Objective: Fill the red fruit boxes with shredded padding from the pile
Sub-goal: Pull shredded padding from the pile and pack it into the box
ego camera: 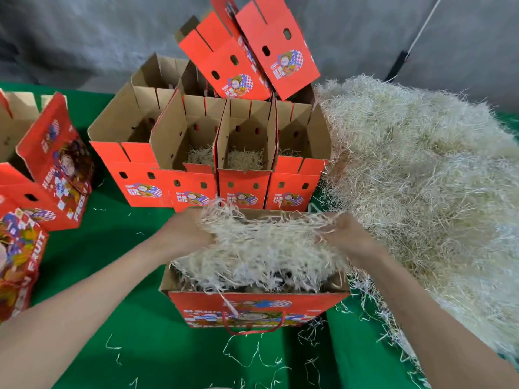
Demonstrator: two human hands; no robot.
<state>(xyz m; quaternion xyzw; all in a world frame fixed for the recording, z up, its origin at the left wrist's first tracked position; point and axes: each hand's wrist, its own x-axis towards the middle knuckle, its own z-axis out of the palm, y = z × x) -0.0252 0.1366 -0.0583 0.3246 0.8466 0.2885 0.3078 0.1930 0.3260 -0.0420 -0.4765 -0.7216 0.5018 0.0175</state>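
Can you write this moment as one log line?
step: filling; left hand: holds shredded padding; right hand: holds same padding; front red box: padding at rim; pile: at right

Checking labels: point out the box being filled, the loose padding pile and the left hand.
box being filled (258,308): head view, red front panel.
padding pile (421,169): head view, middle of the heap.
left hand (184,233): head view, back of the hand.

Green tablecloth (174,335), grey wall (70,37) behind.
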